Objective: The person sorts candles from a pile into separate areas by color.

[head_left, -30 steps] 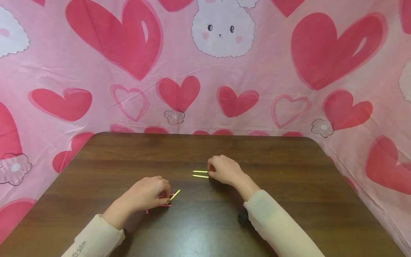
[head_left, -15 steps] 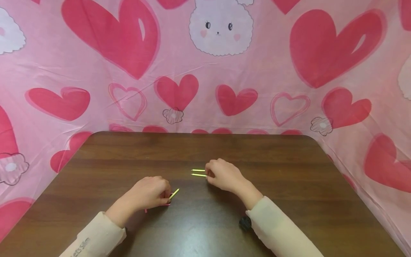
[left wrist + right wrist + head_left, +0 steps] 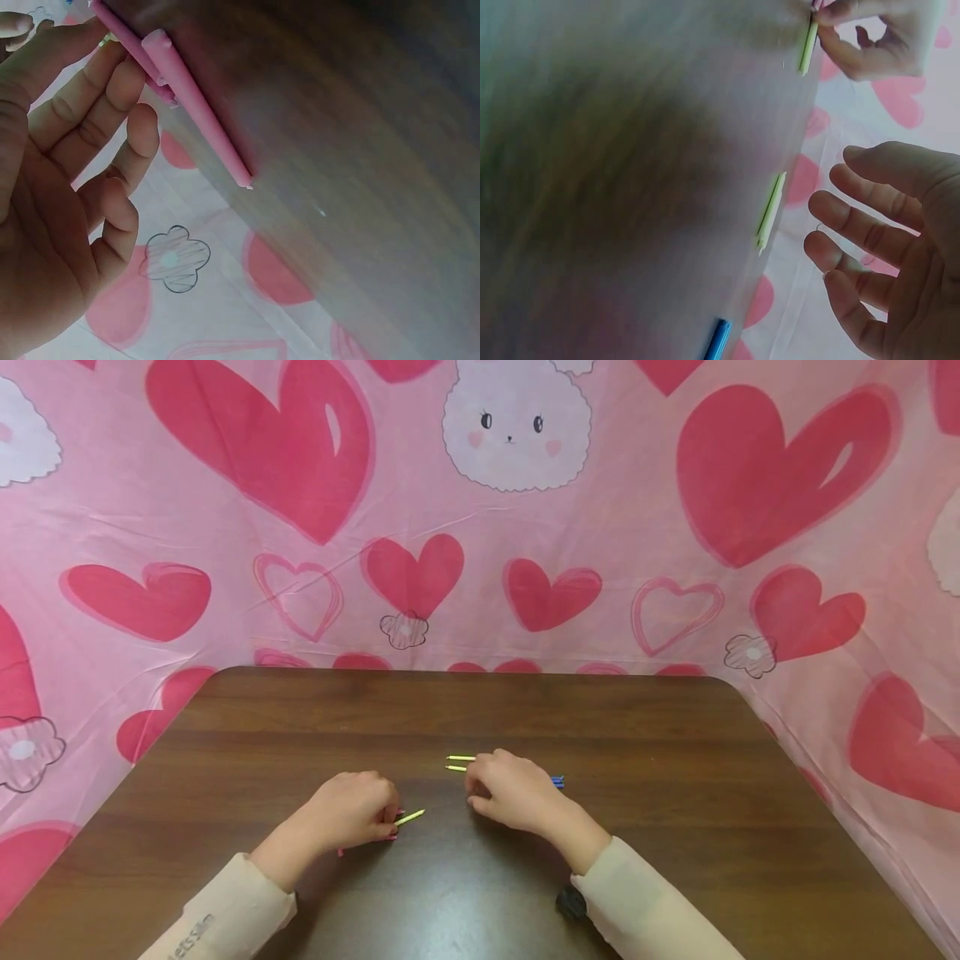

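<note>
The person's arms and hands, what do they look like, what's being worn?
Both hands are bare: the left hand and right hand wear no gloves or rings that show. Both arms are in long cream sleeves; the left sleeve carries small dark lettering near the cuff. A small black device sits under the right sleeve's cuff.

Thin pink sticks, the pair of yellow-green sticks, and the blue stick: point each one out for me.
Thin pink sticks (image 3: 196, 101), left wrist view, middle of the nearer stick.
Pair of yellow-green sticks (image 3: 769, 210), right wrist view, mid-length.
Blue stick (image 3: 717, 340), right wrist view, visible end.

A dark wooden table (image 3: 675, 735) stands against a pink cloth (image 3: 622, 527) printed with hearts and rabbits
</note>
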`<move>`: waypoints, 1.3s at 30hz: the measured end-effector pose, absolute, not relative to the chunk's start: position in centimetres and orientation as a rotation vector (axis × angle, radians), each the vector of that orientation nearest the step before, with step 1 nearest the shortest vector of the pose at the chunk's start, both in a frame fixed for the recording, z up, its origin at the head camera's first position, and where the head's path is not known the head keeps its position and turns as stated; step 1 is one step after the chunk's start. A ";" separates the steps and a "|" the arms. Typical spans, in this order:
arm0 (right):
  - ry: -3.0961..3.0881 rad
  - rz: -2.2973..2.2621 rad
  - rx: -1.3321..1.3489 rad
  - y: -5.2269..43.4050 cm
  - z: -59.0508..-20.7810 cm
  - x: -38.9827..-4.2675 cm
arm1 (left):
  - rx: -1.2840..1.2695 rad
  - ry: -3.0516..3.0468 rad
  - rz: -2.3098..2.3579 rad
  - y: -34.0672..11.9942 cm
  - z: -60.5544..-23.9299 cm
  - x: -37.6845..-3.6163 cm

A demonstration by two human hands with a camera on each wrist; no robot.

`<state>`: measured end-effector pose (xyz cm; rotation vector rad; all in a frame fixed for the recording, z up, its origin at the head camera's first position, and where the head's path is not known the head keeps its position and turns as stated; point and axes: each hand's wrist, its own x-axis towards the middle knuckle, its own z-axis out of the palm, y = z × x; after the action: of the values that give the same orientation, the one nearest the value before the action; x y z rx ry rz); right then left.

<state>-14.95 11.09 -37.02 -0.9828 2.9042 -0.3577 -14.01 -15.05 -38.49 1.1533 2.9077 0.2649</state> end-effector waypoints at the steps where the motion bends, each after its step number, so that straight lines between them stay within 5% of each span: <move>1: 2.898 -0.354 -0.995 11.0 -37.0 -14.8 | 1.151 2.908 0.266 -15.0 -38.5 -14.0; 39: 2.800 -0.157 -1.276 6.3 -36.8 -11.5 | 1.053 2.957 0.256 -17.4 -37.2 -14.5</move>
<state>-11.53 6.26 -36.78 -1.2762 2.7999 -0.1569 -14.49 -17.43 -37.23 1.0531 2.9572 0.2564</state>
